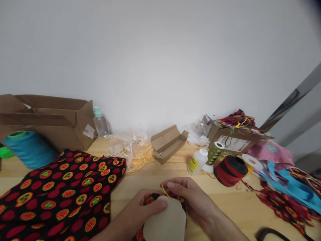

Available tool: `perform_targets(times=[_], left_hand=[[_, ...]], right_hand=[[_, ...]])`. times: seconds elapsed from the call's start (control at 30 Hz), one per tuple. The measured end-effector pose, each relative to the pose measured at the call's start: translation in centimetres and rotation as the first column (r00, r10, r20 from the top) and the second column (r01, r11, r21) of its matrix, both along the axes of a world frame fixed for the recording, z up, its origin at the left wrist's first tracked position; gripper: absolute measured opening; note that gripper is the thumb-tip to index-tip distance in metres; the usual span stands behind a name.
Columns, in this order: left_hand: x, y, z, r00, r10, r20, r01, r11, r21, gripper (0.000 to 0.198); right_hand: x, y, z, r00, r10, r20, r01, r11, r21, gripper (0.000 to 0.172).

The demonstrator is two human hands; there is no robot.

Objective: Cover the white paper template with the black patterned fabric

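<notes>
My left hand grips a round cream-coloured piece backed with patterned fabric, thumb pressed on its top edge. My right hand holds the same piece from the right, its fingers curled over the upper rim beside a thin yellow thread that loops up between the two hands. Both hands rest low over the wooden table near its front edge.
A black cloth with red and orange dots covers the left. Behind it stand a blue thread cone, a cardboard box and a small bottle. To the right are a glue bottle, a red-black ribbon roll and fabric scraps.
</notes>
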State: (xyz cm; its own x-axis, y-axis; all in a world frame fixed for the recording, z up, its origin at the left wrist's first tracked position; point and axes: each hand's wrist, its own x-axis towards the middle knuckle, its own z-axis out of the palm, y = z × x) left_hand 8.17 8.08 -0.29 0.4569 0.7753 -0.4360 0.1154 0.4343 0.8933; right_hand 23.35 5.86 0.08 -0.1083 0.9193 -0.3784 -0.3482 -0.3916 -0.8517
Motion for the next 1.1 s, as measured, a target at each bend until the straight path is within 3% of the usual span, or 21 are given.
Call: perform_targets(times=[0.13,0.3,0.43,0.77,0.97,1.1], left_hand=[[-0.1,-0.2,-0.1,0.998,-0.045,-0.04,0.046,0.999,0.022,0.027],[-0.1,-0.5,0.0,0.995,0.039,-0.087,-0.035,0.998,0.043,0.031],[0.0,-0.7,0.2,0.998,0.008,-0.065,-0.003,0.997,0.075,0.027],[0.2,-0.9,0.1,0.998,0.06,-0.027,-0.057,0.994,0.089,0.026],[0.3,-0.9,-0.2,0.989,0.147,0.014,-0.148,0.986,0.072,0.023],[0.3,-0.8,0.0,0.982,0.189,0.021,-0.19,0.98,0.051,0.023]], right_hand=[[-0.2,-0.1,0.1,0.999,0.039,-0.024,-0.04,0.997,-0.059,0.026],[-0.3,-0.2,0.3,0.999,0.024,-0.036,-0.026,0.998,-0.055,0.023],[-0.4,-0.2,0.4,0.999,0.044,0.01,-0.043,0.995,-0.088,0.026],[-0.6,-0.3,-0.1,0.999,0.02,-0.03,-0.022,0.997,-0.071,0.022],[-0.7,-0.4,-0.5,0.997,-0.042,-0.062,0.045,0.998,0.035,0.02],[-0.9,-0.4,-0.5,0.995,-0.102,0.011,0.1,0.986,0.133,0.023]])
